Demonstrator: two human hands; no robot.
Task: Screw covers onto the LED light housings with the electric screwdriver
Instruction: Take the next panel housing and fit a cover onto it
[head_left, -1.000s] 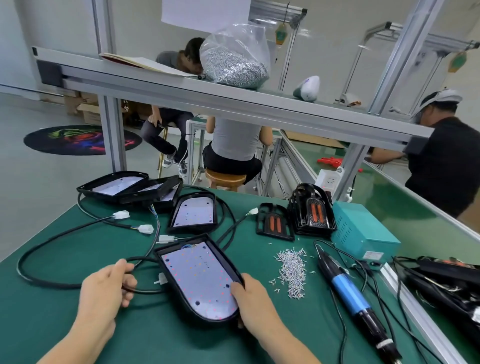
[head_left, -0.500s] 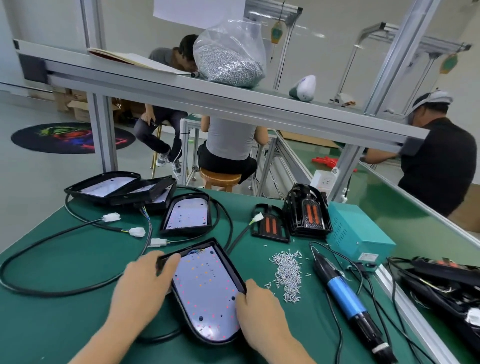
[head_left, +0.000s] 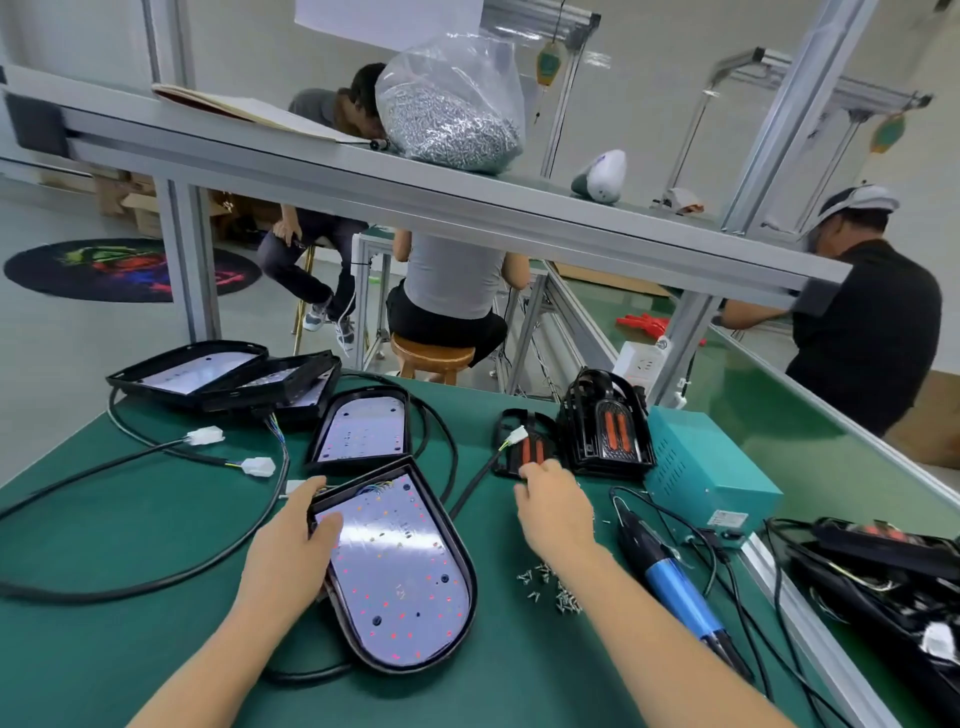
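Note:
A black LED housing (head_left: 400, 571) with a white LED board lies open side up on the green mat in front of me. My left hand (head_left: 291, 545) grips its left edge, thumb on the board. My right hand (head_left: 553, 512) reaches forward over the loose screws (head_left: 550, 587), fingers stretched to the near edge of a flat black cover (head_left: 530, 441) with orange strips. It holds nothing. The blue electric screwdriver (head_left: 670, 577) lies on the mat to the right, untouched.
A stack of covers (head_left: 605, 426) stands behind the flat one, beside a teal power box (head_left: 701, 467). More housings (head_left: 363, 426) (head_left: 208, 371) and black cables (head_left: 156, 457) lie at the back left. A bag of screws (head_left: 452, 104) sits on the shelf. People work beyond.
My right hand has left the housing's right edge and moved forward to the flat cover. My left hand shifted from the cable onto the housing's left edge.

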